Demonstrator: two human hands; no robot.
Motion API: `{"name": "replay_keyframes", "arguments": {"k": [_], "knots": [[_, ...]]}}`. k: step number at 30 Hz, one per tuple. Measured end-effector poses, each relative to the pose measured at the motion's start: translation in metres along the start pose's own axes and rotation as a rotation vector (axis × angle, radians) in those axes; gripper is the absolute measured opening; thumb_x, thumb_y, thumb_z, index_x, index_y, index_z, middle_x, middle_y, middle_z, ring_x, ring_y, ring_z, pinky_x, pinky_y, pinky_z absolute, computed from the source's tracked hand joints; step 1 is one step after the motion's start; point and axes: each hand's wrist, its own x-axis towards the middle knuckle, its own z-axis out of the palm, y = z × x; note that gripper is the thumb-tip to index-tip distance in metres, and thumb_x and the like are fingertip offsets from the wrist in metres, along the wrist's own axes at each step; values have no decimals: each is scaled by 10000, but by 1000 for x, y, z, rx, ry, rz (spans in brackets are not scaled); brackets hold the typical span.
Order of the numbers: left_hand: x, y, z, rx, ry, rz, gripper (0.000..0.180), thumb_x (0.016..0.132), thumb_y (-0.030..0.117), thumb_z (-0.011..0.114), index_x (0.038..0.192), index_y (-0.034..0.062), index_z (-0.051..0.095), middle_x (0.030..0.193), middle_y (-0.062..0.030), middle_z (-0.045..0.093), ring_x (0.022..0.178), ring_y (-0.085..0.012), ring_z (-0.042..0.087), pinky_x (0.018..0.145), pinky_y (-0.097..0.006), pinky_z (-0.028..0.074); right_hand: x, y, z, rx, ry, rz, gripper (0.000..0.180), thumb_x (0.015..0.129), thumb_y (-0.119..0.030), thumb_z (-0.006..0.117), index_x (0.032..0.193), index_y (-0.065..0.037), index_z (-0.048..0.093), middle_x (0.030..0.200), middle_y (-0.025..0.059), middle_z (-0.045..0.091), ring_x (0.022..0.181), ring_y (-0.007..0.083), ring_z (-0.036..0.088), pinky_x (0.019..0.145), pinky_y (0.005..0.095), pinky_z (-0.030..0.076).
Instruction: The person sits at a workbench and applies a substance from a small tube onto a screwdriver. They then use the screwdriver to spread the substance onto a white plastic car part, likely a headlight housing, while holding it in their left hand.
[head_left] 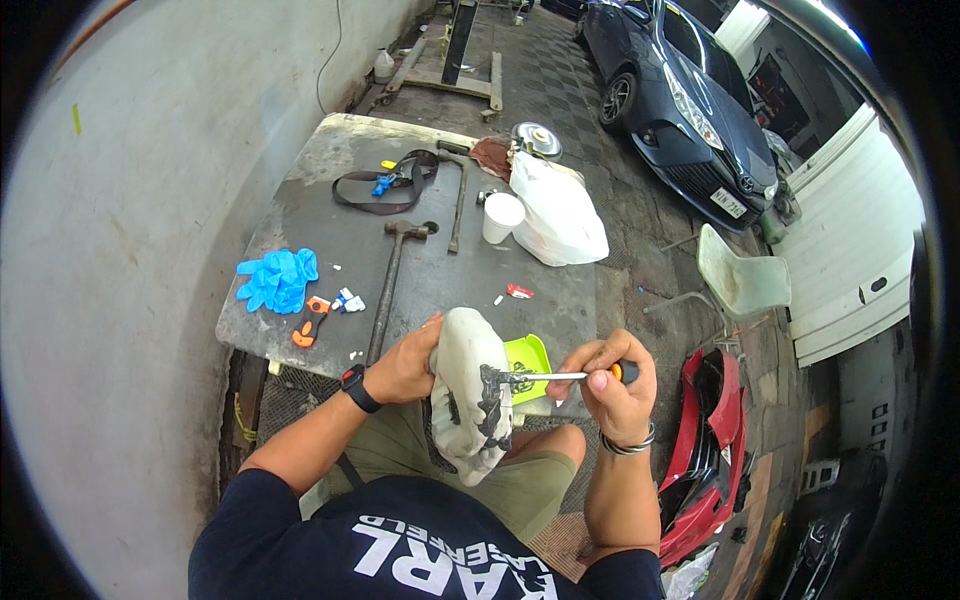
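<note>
My left hand (402, 366) is closed around the far left side of a bulky, off-white object (462, 362) with black smeared or worn patches; its kind I cannot make out. It stands above my lap at the table's near edge. In my right hand (622, 392) is a screwdriver (552, 377) with a pale shaft and a black and orange handle. Its tip meets a black patch on the right side of the off-white object. Partly behind the shaft lies a lime-green tray (530, 352).
The grey table (340, 235) bears a hammer (394, 285), blue gloves (278, 280), an orange-black cutter (311, 322), a dark strap (385, 207), a metal bar (459, 200), a white cup (502, 217) and a white bag (555, 212). Rightward are a chair (745, 270), a red bumper (705, 450) and a car (680, 100).
</note>
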Motion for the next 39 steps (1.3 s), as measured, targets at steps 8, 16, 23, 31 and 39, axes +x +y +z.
{"name": "replay_keyframes", "arguments": {"k": [8, 16, 23, 31, 39], "knots": [[0, -5, -2, 2, 10, -5, 709, 784, 82, 836, 1442, 50, 574, 1461, -206, 618, 1418, -393, 530, 1286, -513, 238, -20, -5, 15, -321, 46, -166, 223, 974, -108, 725, 969, 2, 531, 959, 299, 704, 838, 354, 758, 759, 447, 647], [3, 1, -2, 4, 15, -1, 688, 793, 49, 827, 1433, 43, 578, 1438, -206, 631, 1391, -386, 558, 1258, -485, 296, -33, -12, 27, -585, 56, -338, 209, 993, -94, 691, 1031, -3, 506, 959, 305, 709, 823, 349, 764, 735, 429, 642], [3, -4, -6, -8, 46, -68, 504, 859, 78, 807, 1325, 12, 626, 1373, -189, 659, 1247, -302, 649, 1094, -409, 489, -60, 1, 49, -358, 379, -532, 307, 1005, -181, 726, 1082, -34, 468, 963, 268, 716, 784, 340, 753, 699, 430, 634], [0, -33, -8, -719, 15, -229, 478, 935, 151, 754, 1366, 40, 580, 1347, -136, 637, 1287, -243, 585, 1098, -412, 482, -72, 17, 50, 290, 502, -239, 292, 1024, -202, 694, 1097, -38, 464, 1035, 253, 668, 831, 320, 740, 672, 398, 649], [10, 40, -15, -441, -23, -63, 678, 762, 56, 944, 1330, 64, 574, 1236, -101, 697, 1257, -261, 645, 1086, -434, 516, -73, 18, 55, 267, 487, -243, 347, 1006, -213, 710, 1071, 6, 448, 991, 292, 657, 807, 337, 743, 651, 407, 670]]}}
